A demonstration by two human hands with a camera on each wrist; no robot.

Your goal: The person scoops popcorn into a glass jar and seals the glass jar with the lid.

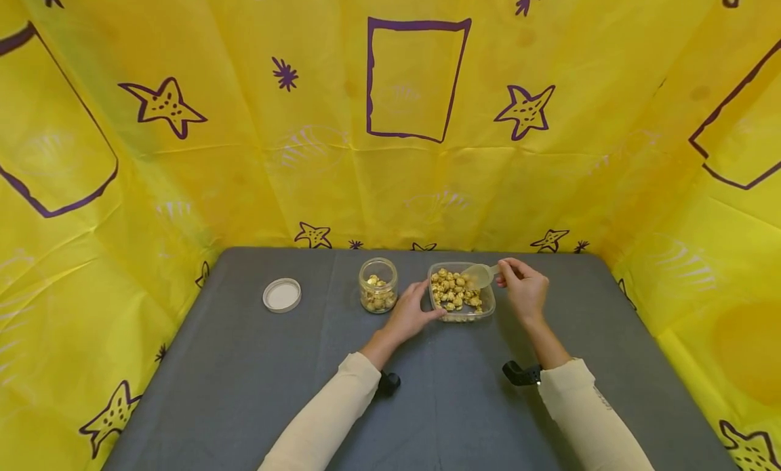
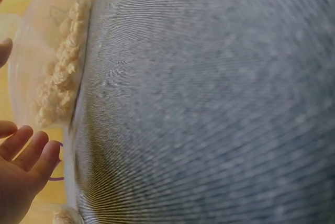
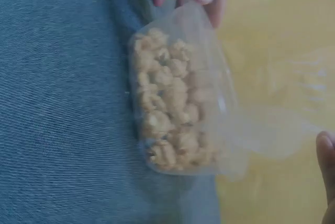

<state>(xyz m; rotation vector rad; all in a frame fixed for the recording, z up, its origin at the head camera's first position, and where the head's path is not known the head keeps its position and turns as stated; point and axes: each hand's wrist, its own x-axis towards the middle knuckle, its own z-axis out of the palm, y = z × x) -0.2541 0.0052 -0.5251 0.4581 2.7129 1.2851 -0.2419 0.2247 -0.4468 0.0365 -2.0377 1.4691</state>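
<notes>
A clear plastic container (image 1: 472,318) of caramel popcorn (image 1: 453,289) sits on the table. My left hand (image 1: 410,314) is at its left near corner, thumb at the near rim and fingers along the left wall, fairly straight. In the left wrist view these fingers (image 2: 32,156) spread loosely beside the container's wall. From the right, my right hand (image 1: 525,291) pinches the handle of a translucent plastic scoop (image 1: 478,276), its bowl tilted down over the popcorn. Left of my left hand stands a clear jar (image 1: 369,287), partly filled with the same popcorn and uncovered.
A round white-topped lid (image 1: 283,295) lies on the grey table (image 1: 244,362), left of the jar. Yellow cloth (image 1: 342,186) printed with purple starfish rises behind the table and along both sides. Dark camera mounts (image 1: 521,374) sit at my wrists.
</notes>
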